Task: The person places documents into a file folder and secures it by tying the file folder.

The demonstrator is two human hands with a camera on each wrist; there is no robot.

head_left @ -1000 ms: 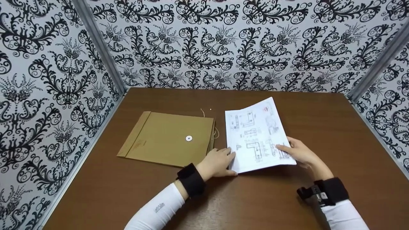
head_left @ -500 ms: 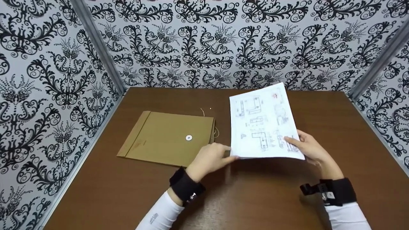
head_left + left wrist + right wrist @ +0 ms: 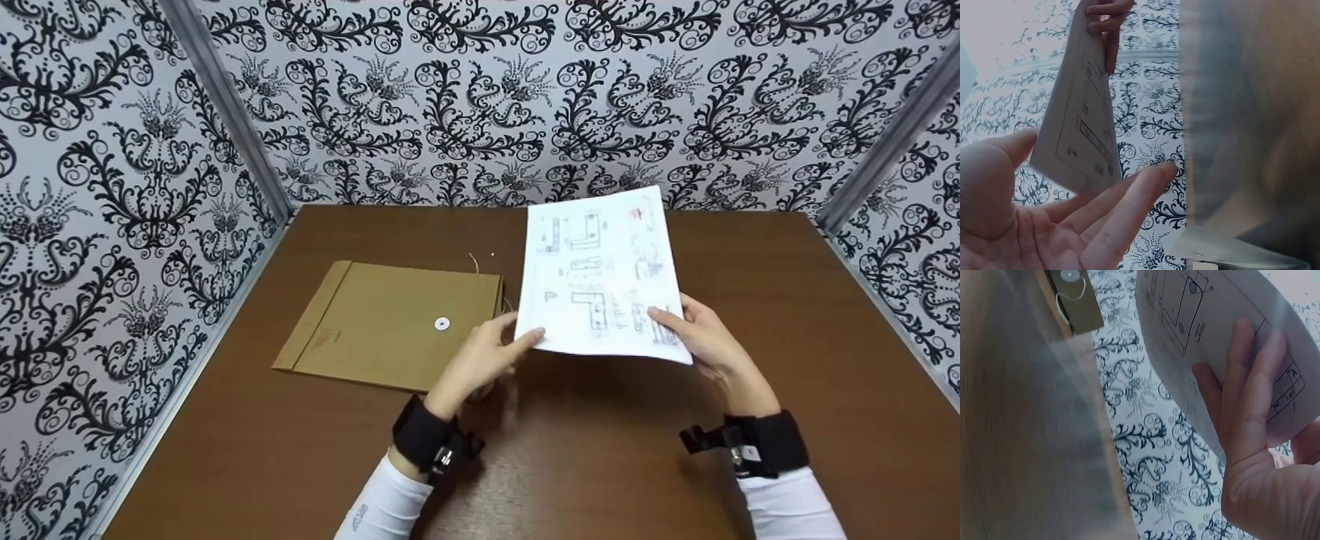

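Printed sheets (image 3: 600,274) are held tilted above the middle of the bench (image 3: 787,300), clear of its surface. The lower right corner is gripped by the right hand (image 3: 705,341), thumb on the printed face, fingers curled behind. The lower left corner is touched by the left hand (image 3: 480,360), its fingers nearly straight and spread; no closed grip is seen. A brown envelope (image 3: 390,326) is lain flat toward the bench's left edge, just beside the left hand

- The white printed sheet of drawings (image 3: 600,277) has risen off the brown wooden table (image 3: 750,420), tilting more upright.
- The left hand (image 3: 484,360) has opened, fingertips at the sheet's lower corner.
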